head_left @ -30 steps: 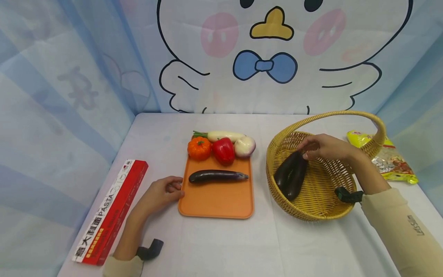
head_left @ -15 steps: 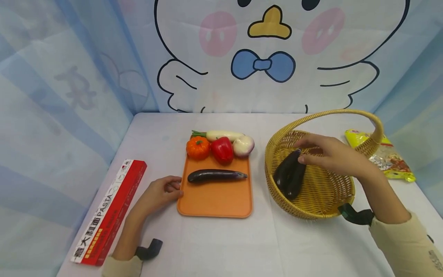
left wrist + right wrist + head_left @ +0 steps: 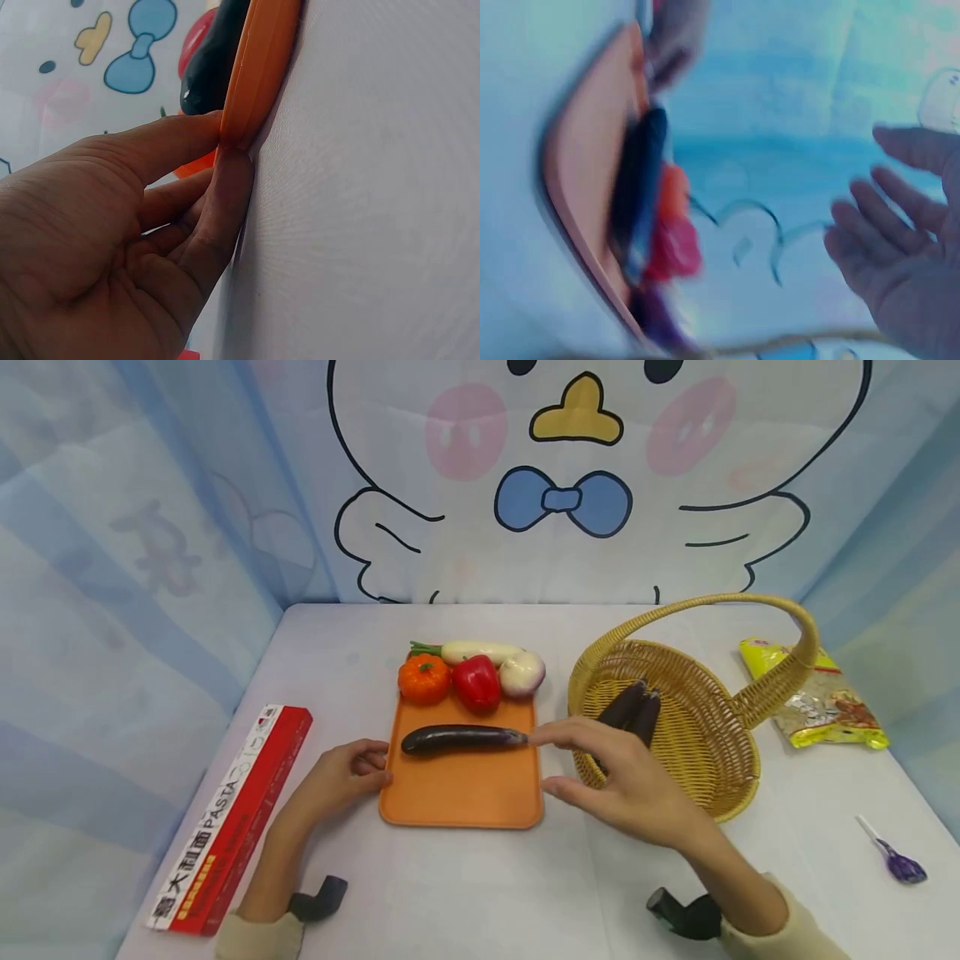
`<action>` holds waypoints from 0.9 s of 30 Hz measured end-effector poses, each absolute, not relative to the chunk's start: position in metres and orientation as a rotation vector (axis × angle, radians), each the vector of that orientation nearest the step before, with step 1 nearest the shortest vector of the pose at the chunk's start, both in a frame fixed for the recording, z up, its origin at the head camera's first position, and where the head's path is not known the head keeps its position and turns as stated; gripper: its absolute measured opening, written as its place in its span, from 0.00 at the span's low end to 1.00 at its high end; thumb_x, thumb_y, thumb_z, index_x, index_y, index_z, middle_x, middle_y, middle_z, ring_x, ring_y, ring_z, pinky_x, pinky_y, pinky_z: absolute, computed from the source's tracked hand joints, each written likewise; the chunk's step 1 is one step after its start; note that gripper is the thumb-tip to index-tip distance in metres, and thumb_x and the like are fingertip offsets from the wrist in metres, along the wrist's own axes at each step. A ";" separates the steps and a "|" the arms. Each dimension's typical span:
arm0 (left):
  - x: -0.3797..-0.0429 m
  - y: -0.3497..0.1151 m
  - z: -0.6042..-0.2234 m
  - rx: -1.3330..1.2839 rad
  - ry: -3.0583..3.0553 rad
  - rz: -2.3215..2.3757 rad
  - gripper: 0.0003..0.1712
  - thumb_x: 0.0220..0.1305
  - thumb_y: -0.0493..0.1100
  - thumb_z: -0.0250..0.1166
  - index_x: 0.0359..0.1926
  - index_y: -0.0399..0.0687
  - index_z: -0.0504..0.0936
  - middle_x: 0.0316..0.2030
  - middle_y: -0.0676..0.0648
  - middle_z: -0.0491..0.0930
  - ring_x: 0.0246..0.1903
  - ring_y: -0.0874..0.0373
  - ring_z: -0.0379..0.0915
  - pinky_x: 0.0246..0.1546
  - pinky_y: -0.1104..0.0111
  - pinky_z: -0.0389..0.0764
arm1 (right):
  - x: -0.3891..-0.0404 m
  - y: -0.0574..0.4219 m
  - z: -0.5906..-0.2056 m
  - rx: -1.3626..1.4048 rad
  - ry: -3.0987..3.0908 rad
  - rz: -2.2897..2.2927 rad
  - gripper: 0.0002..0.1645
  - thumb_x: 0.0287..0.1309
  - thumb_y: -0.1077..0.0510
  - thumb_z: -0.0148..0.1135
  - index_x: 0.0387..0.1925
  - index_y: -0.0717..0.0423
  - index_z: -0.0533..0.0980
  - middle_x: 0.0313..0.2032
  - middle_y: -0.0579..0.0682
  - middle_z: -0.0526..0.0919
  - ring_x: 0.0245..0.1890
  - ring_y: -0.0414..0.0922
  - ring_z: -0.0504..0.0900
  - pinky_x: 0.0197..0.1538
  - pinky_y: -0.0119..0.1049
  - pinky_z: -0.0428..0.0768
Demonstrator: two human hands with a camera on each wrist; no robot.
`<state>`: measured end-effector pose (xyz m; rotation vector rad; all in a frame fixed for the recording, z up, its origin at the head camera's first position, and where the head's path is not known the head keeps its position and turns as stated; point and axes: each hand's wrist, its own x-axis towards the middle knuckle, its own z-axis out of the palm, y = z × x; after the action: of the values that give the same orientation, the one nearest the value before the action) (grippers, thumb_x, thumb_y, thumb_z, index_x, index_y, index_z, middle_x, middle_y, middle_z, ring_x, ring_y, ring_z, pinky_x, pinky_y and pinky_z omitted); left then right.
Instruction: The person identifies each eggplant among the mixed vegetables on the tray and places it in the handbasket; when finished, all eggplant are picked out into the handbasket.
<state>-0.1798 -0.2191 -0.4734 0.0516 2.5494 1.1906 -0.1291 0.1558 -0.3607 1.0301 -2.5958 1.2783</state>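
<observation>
My left hand (image 3: 341,781) holds the left edge of an orange tray (image 3: 465,802), its thumb and fingertips against the rim (image 3: 255,82). Across the tray lies a long dark eggplant (image 3: 457,739). Behind it sit an orange pumpkin (image 3: 424,679), a red bell pepper (image 3: 477,683), a white radish (image 3: 480,652) and a purple-white turnip (image 3: 522,674). My right hand (image 3: 633,785), fingers apart and nothing gripped, hovers between tray and basket, its index fingertip by the eggplant's stem end. Two eggplants (image 3: 624,706) rest inside the wicker basket (image 3: 697,718), partly hidden by that hand.
A red and white pasta box (image 3: 232,818) lies at the left. Right of the basket, whose tall handle (image 3: 720,602) arches upward, are a yellow snack bag (image 3: 825,702) and a purple-wrapped lollipop (image 3: 903,864). A printed curtain (image 3: 570,560) stands behind the table.
My right hand has let go of the eggplant in the basket and moved left and toward me, out to the tray's right side. The left hand stays at the tray.
</observation>
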 end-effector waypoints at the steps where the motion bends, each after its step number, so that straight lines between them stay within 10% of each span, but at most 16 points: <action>1: -0.179 -0.219 -0.473 0.050 2.551 1.185 0.33 0.59 0.52 0.73 0.62 0.45 0.76 0.41 0.51 0.80 0.39 0.57 0.76 0.45 0.63 0.81 | -0.128 0.148 -0.367 0.993 -2.586 1.312 0.25 0.58 0.57 0.71 0.58 0.43 0.77 0.55 0.39 0.79 0.57 0.39 0.76 0.58 0.39 0.75; 27: -0.178 -0.217 -0.473 0.045 2.568 1.189 0.32 0.58 0.49 0.73 0.62 0.48 0.76 0.40 0.50 0.79 0.38 0.55 0.76 0.42 0.65 0.81 | -0.174 0.092 -0.454 0.270 -2.816 1.270 0.36 0.50 0.61 0.74 0.62 0.60 0.73 0.57 0.56 0.77 0.60 0.53 0.73 0.64 0.48 0.68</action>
<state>-0.1781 -0.2171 -0.4730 0.0452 2.5676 1.1886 -0.1743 0.0915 -0.4542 0.2695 -2.8159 1.2701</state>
